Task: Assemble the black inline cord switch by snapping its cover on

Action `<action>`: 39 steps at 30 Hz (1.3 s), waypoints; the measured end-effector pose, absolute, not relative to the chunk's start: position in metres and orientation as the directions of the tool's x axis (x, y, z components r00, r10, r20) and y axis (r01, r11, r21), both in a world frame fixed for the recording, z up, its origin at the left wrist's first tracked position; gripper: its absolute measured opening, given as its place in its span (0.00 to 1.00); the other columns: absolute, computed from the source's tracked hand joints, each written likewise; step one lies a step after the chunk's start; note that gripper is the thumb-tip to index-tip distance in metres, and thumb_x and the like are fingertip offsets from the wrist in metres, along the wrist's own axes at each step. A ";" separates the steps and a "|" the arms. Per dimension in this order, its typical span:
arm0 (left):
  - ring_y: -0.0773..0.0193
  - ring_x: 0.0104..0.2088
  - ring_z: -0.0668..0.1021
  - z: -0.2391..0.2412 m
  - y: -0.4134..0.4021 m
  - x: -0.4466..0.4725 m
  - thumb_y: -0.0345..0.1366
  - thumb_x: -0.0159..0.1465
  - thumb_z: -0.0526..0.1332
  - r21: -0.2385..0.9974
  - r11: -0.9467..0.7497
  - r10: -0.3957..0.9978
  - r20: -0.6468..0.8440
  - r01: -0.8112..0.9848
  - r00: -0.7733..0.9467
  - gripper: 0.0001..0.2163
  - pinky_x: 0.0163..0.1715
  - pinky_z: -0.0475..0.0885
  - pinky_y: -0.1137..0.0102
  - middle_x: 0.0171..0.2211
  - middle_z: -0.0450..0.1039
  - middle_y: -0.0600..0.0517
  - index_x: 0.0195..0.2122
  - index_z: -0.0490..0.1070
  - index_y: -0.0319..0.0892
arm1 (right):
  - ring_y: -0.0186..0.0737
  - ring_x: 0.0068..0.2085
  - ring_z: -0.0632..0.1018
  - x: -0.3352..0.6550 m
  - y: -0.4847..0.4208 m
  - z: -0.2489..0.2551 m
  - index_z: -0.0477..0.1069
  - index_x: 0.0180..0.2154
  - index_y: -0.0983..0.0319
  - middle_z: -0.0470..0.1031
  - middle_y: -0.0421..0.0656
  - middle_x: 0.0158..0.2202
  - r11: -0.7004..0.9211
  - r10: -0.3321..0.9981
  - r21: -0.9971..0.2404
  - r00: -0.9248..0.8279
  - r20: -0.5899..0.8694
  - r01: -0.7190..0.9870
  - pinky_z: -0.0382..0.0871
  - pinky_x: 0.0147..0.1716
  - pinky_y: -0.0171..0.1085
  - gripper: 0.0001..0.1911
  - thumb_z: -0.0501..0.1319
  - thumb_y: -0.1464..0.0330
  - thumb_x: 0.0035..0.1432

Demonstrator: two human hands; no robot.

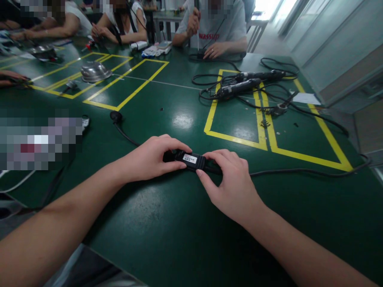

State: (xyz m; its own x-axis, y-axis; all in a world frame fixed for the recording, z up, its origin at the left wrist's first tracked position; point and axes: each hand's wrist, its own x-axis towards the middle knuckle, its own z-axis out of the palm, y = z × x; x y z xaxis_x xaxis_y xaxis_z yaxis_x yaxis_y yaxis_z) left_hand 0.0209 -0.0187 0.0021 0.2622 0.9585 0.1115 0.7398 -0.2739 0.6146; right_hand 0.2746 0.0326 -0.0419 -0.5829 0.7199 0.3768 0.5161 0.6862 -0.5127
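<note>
A small black in-line cable box with a ribbed end lies low over the green table between my hands. Its white label faces up, with print too small to read. Thumb and fingers of my left hand pinch its left end. My right hand grips the right end the same way. From the left side a black cord runs to a round black plug end. On the right, a black cable leads across the table to its right edge.
Two black electric screwdrivers with tangled cords lie at the right back. Small screws are near yellow tape lines. A metal bowl stands at the left back. Across the table a person holds a thin tool.
</note>
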 end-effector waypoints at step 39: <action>0.53 0.52 0.82 0.002 -0.020 0.025 0.41 0.71 0.70 0.553 -0.310 0.950 0.141 0.774 0.280 0.15 0.55 0.77 0.60 0.50 0.85 0.48 0.57 0.81 0.47 | 0.57 0.49 0.81 0.276 0.033 -0.041 0.78 0.52 0.59 0.85 0.50 0.48 0.718 0.692 -0.455 -0.611 0.384 0.527 0.68 0.50 0.55 0.12 0.64 0.63 0.69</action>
